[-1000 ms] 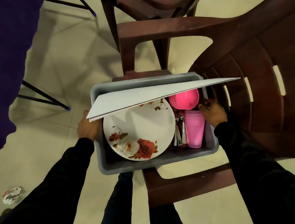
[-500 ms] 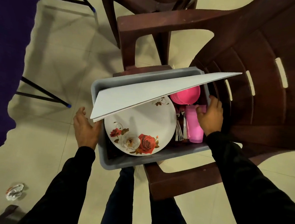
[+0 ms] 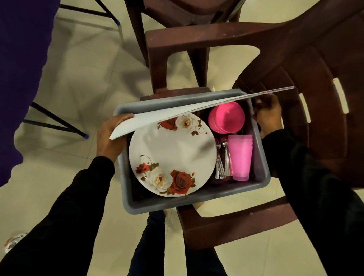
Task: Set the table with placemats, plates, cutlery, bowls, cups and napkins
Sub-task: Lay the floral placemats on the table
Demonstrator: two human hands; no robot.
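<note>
A grey tub (image 3: 195, 201) stands on a dark red plastic chair. In it lie a white plate with roses (image 3: 172, 153), a stack of pink bowls (image 3: 226, 117), stacked pink cups (image 3: 240, 156) and steel cutlery (image 3: 221, 160). A stack of white placemats (image 3: 178, 113) tilts across the tub's far side. My left hand (image 3: 109, 138) grips its near left corner. My right hand (image 3: 266, 114) holds its far right end beside the tub's rim, fingers partly hidden under the mats.
The dark red chair (image 3: 309, 117) holds the tub, and a second chair (image 3: 187, 5) stands behind it. A purple tablecloth (image 3: 13, 59) hangs at the left with black table legs (image 3: 55, 125) below. A crumpled scrap (image 3: 14, 241) lies on the tiled floor.
My left hand moved from the tub's side onto the placemats' left corner. My right hand left the cups and went up to the mats' right end. The mats have tilted up.
</note>
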